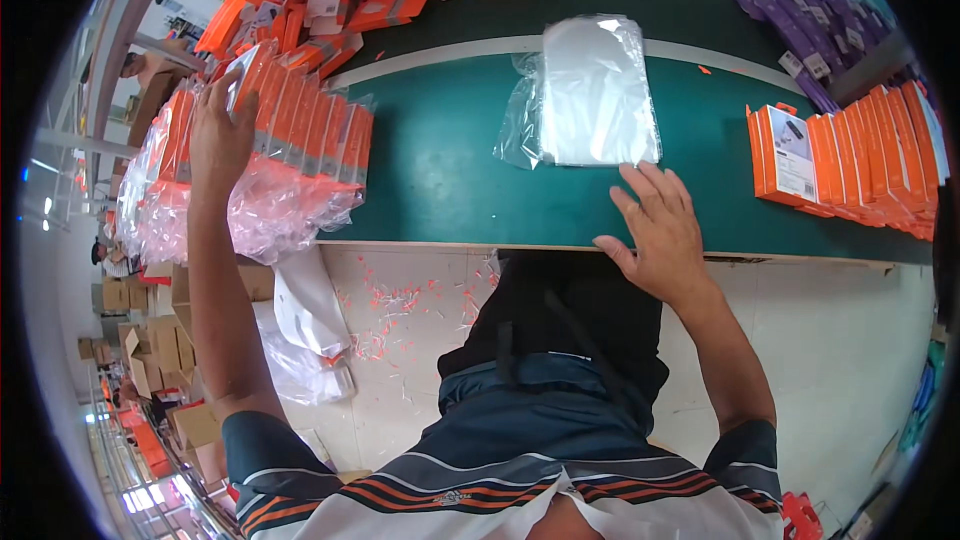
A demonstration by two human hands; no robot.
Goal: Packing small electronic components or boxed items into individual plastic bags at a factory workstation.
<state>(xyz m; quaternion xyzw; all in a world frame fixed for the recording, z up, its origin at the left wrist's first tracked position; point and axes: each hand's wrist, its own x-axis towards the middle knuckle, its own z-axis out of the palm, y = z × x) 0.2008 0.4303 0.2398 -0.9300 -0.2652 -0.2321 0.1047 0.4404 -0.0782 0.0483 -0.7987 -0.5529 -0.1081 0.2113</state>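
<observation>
My left hand (222, 135) reaches to the row of bagged boxes at the left end of the table. Its thumb and fingers close around an orange-and-white box (250, 73) at the top of that row. The wrapped orange boxes (315, 130) stand on edge, with loose clear plastic bunched at their near side. My right hand (662, 235) is open, palm down and fingers spread, above the table's near edge. Its fingertips are close to the lower edge of a stack of clear plastic bags (600, 90) lying flat; contact cannot be made out.
Unwrapped orange boxes (850, 160) stand in a row at the right. A pile of flat orange cartons (390, 5) covers the far left, and purple packages (790, 20) lie far right. The green table (450, 160) ends at my waist. Paper scraps (395, 300) litter the floor.
</observation>
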